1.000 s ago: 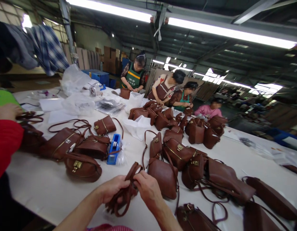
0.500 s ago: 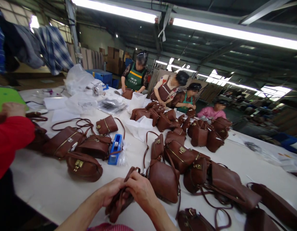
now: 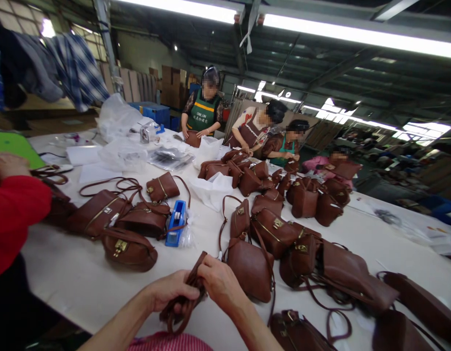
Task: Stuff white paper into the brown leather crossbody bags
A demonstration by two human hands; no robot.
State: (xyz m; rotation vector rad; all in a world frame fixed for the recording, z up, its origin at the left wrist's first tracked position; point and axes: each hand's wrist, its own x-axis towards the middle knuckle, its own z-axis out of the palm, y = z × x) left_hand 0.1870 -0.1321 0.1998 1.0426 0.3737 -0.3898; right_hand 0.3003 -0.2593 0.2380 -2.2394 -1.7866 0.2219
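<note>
Close to my body at the table's near edge, a looped brown leather bag strap (image 3: 181,319) is held between both hands. My left hand (image 3: 169,292) wraps round its folds, thumb lying on top. Higher up on the same strap, my right hand (image 3: 220,280) pinches it with bent fingers. Whether a bag body hangs from it is hidden by the hands. Just right of my right hand stands a brown handbag (image 3: 249,270). A smaller brown bag with a gold lock (image 3: 128,248) lies to the left.
A blue tape dispenser (image 3: 176,224) stands ahead on the white table (image 3: 75,278). Several brown bags (image 3: 342,273) crowd the right side. Clear plastic bags (image 3: 123,156) lie farther back. At left a co-worker's red sleeve (image 3: 19,204) reaches in; several co-workers stand along the far side.
My right hand has shifted slightly right and up along the strap. The strap's upper end now sticks up between the hands. At the far right, a co-worker lifts a brown piece.
</note>
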